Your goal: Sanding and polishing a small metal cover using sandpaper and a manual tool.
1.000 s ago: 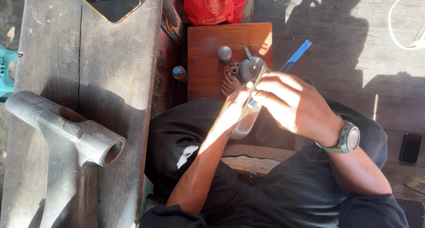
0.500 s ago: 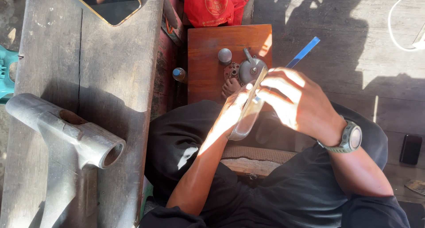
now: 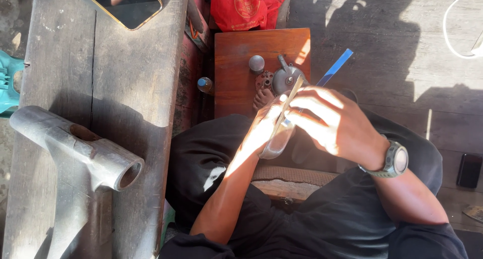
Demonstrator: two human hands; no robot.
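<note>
Two bare forearms reach forward over the seated person's lap, and the hands meet in front of the knees. The left hand (image 3: 264, 125) comes up from the lower middle, forearm lit by sun, fingers curled in a grip. The right hand (image 3: 329, 120) comes in from the lower right, back of the hand facing up, wrist slightly bent, fingers folded down in a pinch. The two hands touch at the fingertips.
</note>
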